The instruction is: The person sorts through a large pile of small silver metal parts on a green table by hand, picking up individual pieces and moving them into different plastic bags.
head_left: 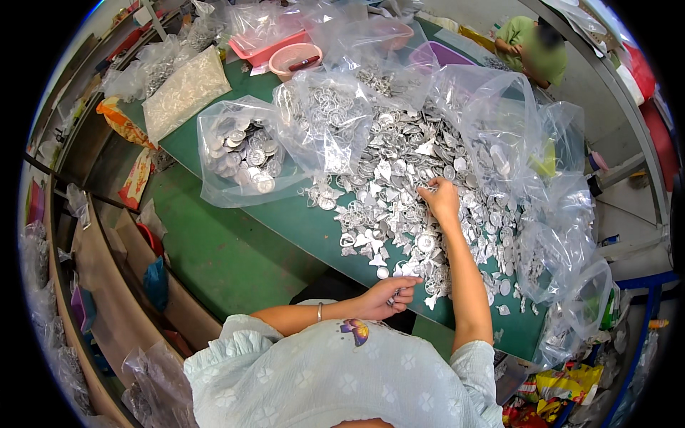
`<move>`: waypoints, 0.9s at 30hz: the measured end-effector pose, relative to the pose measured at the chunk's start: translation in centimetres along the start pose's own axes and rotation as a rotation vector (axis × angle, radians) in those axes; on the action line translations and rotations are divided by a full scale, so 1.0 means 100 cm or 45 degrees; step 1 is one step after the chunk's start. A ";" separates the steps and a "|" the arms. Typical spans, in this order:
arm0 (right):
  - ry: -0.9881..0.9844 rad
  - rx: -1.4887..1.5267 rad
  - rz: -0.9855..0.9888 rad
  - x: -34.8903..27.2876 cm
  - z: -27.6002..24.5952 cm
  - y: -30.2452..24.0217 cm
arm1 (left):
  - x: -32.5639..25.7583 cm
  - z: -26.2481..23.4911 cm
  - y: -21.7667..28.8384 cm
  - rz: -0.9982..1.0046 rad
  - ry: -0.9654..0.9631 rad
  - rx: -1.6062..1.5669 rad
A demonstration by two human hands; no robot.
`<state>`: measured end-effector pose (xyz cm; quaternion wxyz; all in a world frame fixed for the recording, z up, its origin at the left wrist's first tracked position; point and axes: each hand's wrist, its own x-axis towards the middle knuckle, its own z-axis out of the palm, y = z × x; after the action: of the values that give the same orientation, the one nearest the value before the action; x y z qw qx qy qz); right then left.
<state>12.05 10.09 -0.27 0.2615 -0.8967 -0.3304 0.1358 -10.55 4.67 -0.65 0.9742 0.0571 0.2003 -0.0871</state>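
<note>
A wide heap of small silver-coloured metal charms [399,160] is spread over the green table [285,221], with round, leaf-like and other shapes mixed together. My right hand [444,202] reaches into the middle of this heap, fingertips drawn together among the charms; what they pinch is hidden. Close to my body, by the near table edge, my left hand [389,298] is curled closed, palm side up. Silver metal pieces [394,294] show between its fingers, though their exact shape is too small to tell. A bangle circles the left wrist.
Left of the heap stands an open clear bag of round silver medallions [246,157]; another clear bag of metal pieces [332,118] adjoins it. Clear plastic bags [499,128] line the right side. Baskets [294,58] sit at the back. A co-worker [531,50] is at far right.
</note>
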 end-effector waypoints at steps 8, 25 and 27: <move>-0.167 1.062 0.074 -0.009 -0.017 0.010 | 0.000 -0.003 0.001 0.031 -0.028 0.019; -0.497 1.023 -0.104 -0.032 -0.025 0.022 | 0.000 -0.004 -0.001 0.007 0.007 -0.010; -0.143 0.273 -0.496 -0.042 -0.009 0.013 | -0.001 0.001 -0.002 -0.016 0.041 -0.014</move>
<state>9.94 6.14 0.06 0.3578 -0.7741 -0.4949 0.1668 -10.63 4.47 -0.58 0.9705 0.0519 0.2168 -0.0913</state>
